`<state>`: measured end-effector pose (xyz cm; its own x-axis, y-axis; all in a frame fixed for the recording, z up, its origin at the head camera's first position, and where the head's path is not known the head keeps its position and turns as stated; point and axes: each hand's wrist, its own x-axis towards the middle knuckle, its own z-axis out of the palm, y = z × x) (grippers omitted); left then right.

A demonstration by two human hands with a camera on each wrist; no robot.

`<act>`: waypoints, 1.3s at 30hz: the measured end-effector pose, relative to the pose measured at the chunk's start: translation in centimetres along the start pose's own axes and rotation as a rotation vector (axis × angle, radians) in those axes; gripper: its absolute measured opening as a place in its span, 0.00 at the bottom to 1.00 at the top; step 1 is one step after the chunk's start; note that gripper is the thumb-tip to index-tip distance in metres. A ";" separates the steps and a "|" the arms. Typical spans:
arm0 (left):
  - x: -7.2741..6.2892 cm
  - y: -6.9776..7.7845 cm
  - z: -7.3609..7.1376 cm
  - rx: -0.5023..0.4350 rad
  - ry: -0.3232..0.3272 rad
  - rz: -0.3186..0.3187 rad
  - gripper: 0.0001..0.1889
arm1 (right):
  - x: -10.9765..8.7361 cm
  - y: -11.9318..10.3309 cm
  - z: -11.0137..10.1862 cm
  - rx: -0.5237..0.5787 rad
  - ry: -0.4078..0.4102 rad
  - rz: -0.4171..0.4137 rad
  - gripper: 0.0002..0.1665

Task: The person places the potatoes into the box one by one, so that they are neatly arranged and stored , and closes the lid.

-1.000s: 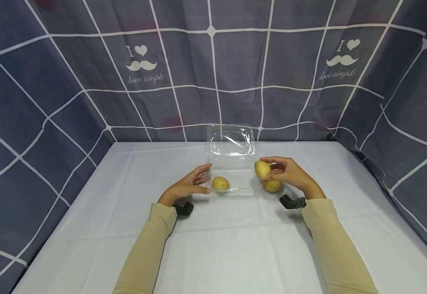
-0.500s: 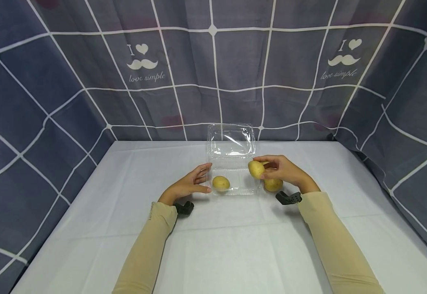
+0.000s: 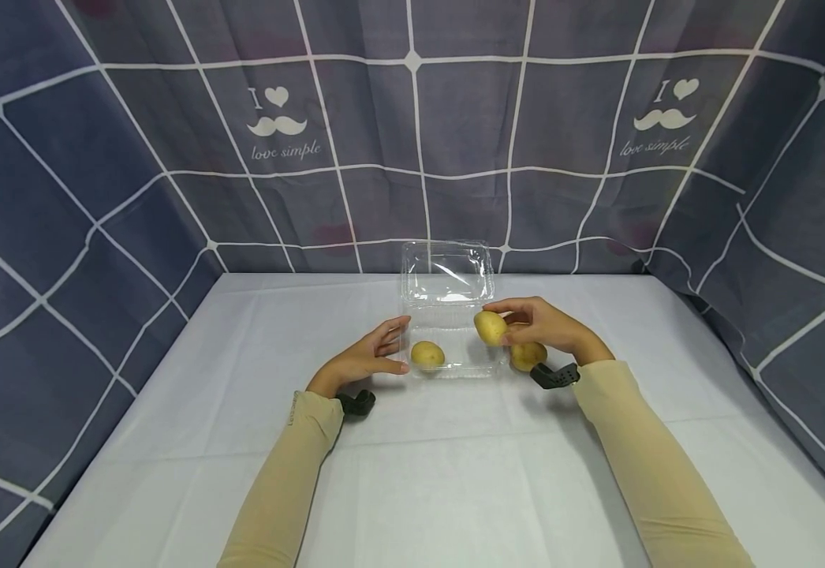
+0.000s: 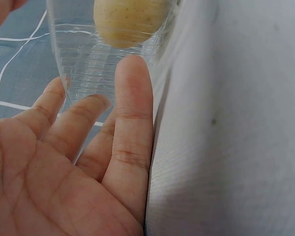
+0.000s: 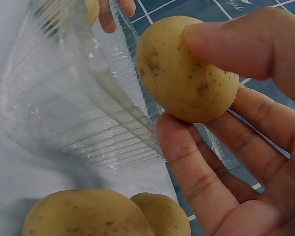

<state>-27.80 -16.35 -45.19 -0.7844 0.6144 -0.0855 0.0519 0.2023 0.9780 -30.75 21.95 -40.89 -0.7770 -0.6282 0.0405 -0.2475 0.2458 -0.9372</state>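
Note:
A clear plastic clamshell box (image 3: 461,369) stands with its lid (image 3: 448,272) raised at the back. One potato (image 3: 427,354) lies in its left half. My right hand (image 3: 550,325) pinches another potato (image 5: 187,69) between thumb and fingers, above the box's right edge. Below that hand, a potato (image 3: 528,356) rests on the table just right of the box; the right wrist view shows a large potato (image 5: 88,214) with a smaller-looking potato (image 5: 162,214) behind it. My left hand (image 3: 364,359) is at the box's left side, fingers extended, fingertips (image 4: 133,69) against or very near the wall.
A white cloth covers the table (image 3: 412,489). Dark grey checked curtains (image 3: 356,118) enclose the back and both sides, and the raised lid stands close to the back one. Each wrist wears a black camera mount (image 3: 554,375).
My right hand has moved left with the potato, from beside the box to over its right edge. The left hand keeps its place at the box's left side.

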 end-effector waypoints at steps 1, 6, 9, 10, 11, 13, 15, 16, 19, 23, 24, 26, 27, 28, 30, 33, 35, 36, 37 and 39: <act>0.0 0.0 0.0 0.000 0.001 0.001 0.51 | 0.1 0.0 -0.1 -0.002 -0.007 -0.003 0.37; -0.1 -0.1 0.0 0.005 0.007 -0.004 0.51 | 0.5 0.0 -0.4 -0.025 -0.030 -0.029 0.37; -0.1 -0.1 0.0 0.013 0.008 -0.007 0.51 | 0.9 -0.2 -0.5 -0.050 -0.037 -0.036 0.38; -0.1 -0.2 0.0 0.016 0.009 -0.007 0.51 | 1.0 -0.2 -0.5 -0.059 -0.039 -0.033 0.38; -0.1 -0.2 0.0 0.017 0.010 -0.005 0.51 | 1.1 -0.3 -0.5 -0.064 -0.043 -0.029 0.38; -0.1 -0.2 0.0 0.020 0.008 0.000 0.51 | 1.4 -0.4 -0.4 -0.064 -0.053 -0.025 0.39; -0.1 -0.3 -0.1 0.016 0.009 0.006 0.51 | 1.6 -0.7 -0.2 -0.055 -0.065 -0.019 0.39; -0.1 -0.3 -0.1 0.016 0.009 0.008 0.51 | 1.7 -0.8 -0.1 -0.053 -0.071 -0.015 0.40; -0.1 -0.3 -0.1 0.015 0.010 0.008 0.51 | 2.1 -1.1 0.0 -0.041 -0.093 -0.013 0.40; 0.0 -0.2 -0.1 0.014 0.009 0.002 0.52 | 2.8 -0.9 0.1 -0.036 -0.127 -0.023 0.41; 0.0 -0.2 -0.1 0.012 0.009 0.002 0.52 | 3.0 -0.9 0.1 -0.036 -0.134 -0.025 0.42; 0.0 -0.2 -0.1 0.010 0.009 0.000 0.52 | 3.3 -0.9 0.2 -0.041 -0.146 -0.026 0.42; 0.0 -0.2 -0.1 0.010 0.010 0.000 0.52 | 3.4 -0.9 0.3 -0.043 -0.149 -0.023 0.42; 0.0 -0.2 -0.1 0.009 0.011 -0.002 0.52 | 3.6 -0.9 0.3 -0.046 -0.148 -0.015 0.42; 0.0 -0.3 -0.1 0.011 0.012 -0.003 0.51 | 3.9 -0.9 0.5 -0.043 -0.149 0.002 0.42; 0.0 -0.2 -0.1 0.016 0.014 -0.006 0.51 | 4.2 -1.0 0.7 -0.017 -0.157 0.029 0.41; 0.0 -0.2 -0.1 0.020 0.014 -0.007 0.52 | 4.5 -1.1 0.9 0.006 -0.168 0.042 0.40; 0.0 -0.1 -0.1 0.019 0.015 -0.009 0.52 | 4.7 -1.0 0.9 0.009 -0.172 0.044 0.41; 0.0 -0.1 -0.1 0.018 0.016 -0.012 0.52 | 4.8 -1.0 1.0 0.005 -0.175 0.041 0.41; 0.0 -0.1 -0.1 0.017 0.018 -0.014 0.52 | 5.1 -0.9 1.2 -0.001 -0.179 0.037 0.41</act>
<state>-27.85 -16.46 -45.22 -0.7960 0.5977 -0.0953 0.0511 0.2233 0.9734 -33.81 17.66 -40.20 -0.6705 -0.7398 -0.0565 -0.2211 0.2720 -0.9366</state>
